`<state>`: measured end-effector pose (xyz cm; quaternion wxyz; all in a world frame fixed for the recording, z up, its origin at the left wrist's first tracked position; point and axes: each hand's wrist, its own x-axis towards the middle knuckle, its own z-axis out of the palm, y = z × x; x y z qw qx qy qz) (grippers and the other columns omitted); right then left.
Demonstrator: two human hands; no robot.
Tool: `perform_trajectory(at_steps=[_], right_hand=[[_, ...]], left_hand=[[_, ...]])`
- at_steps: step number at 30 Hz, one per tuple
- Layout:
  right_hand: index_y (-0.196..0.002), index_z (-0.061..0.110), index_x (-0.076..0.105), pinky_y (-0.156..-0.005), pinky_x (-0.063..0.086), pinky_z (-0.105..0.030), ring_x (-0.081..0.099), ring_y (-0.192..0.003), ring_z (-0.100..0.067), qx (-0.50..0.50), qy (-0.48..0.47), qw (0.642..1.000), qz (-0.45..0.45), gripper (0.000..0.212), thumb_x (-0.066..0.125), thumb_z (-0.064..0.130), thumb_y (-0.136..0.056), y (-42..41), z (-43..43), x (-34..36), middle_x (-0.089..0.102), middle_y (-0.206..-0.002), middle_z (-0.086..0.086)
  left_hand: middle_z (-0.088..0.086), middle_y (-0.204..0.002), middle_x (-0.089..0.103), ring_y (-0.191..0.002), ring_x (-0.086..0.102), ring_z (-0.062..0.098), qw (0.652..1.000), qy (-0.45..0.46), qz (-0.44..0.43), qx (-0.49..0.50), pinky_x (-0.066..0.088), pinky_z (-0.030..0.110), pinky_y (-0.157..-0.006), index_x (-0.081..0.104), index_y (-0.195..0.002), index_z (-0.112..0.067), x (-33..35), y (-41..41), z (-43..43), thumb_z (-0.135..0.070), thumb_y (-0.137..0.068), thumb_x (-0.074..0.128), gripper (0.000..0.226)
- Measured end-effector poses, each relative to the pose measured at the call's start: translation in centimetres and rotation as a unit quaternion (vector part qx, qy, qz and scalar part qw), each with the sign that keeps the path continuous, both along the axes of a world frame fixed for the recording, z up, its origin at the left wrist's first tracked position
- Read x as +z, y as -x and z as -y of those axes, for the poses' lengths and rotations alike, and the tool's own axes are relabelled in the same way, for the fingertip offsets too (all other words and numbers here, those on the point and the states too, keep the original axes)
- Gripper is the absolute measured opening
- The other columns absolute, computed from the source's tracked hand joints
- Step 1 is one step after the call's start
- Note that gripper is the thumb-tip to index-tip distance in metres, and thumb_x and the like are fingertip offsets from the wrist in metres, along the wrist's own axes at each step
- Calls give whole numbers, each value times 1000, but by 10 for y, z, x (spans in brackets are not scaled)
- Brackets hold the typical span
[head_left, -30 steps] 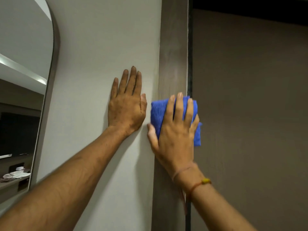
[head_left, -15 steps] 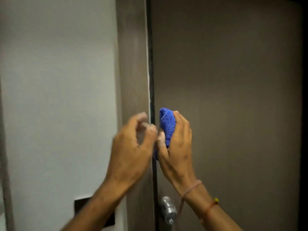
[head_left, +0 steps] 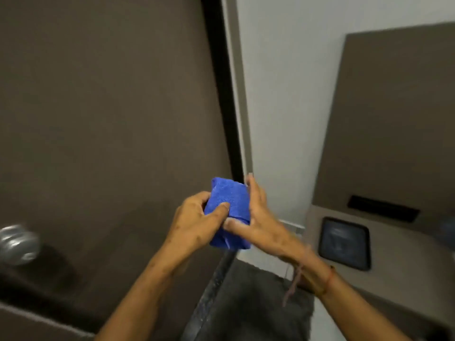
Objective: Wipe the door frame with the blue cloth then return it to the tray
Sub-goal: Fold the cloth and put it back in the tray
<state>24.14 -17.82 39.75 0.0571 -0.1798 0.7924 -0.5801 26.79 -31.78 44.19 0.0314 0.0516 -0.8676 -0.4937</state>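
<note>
A folded blue cloth (head_left: 229, 212) is held between both hands in front of the door's right edge. My left hand (head_left: 197, 222) grips its left side with the thumb pressed on top. My right hand (head_left: 258, 217) cups its right side, fingers stretched along the cloth. The door frame (head_left: 236, 94) runs as a dark gap and a pale grey strip from the top down behind the cloth. The brown door (head_left: 110, 107) fills the left half. No tray is visible.
A blurred metal door knob (head_left: 18, 243) sticks out at the left edge. To the right stand a white wall (head_left: 290, 94) and a brown cabinet (head_left: 394, 119) with a dark square panel (head_left: 344, 243). A dark floor mat (head_left: 258, 303) lies below.
The view has swung from the left side of the door frame to its right side and lower. The cloth came off the frame and is now gripped by both hands instead of only the right.
</note>
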Motion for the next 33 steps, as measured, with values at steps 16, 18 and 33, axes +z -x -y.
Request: perform_trajectory(at_steps=[16, 18, 33], right_hand=[[-123, 15, 48, -91, 54, -40, 61, -106, -23, -367, 98, 854, 355, 46, 67, 28, -83, 188, -294, -328, 59, -124, -9], [-124, 12, 47, -96, 51, -47, 60, -109, -26, -393, 61, 850, 346, 47, 67, 26, -84, 204, -311, -370, 59, -125, -12], [-144, 12, 24, -115, 22, -51, 18, -140, -36, -82, -483, 847, 207, 62, 52, 14, -89, 241, -360, -542, 12, -157, -13]], left_hand=[[3, -102, 63, -80, 61, 17, 964, 24, 216, -151, 56, 37, -72, 42, -121, -17, -342, 265, -286, -27, -87, 62, 41], [12, -114, 62, -93, 61, 26, 960, 49, 230, -150, 50, 35, -77, 42, -123, -14, -396, 280, -311, -25, -88, 61, 41], [13, -154, 24, -139, 26, 30, 801, 388, 162, -427, 26, 43, -115, 28, -142, -10, -579, 310, -373, -18, -87, 54, 61]])
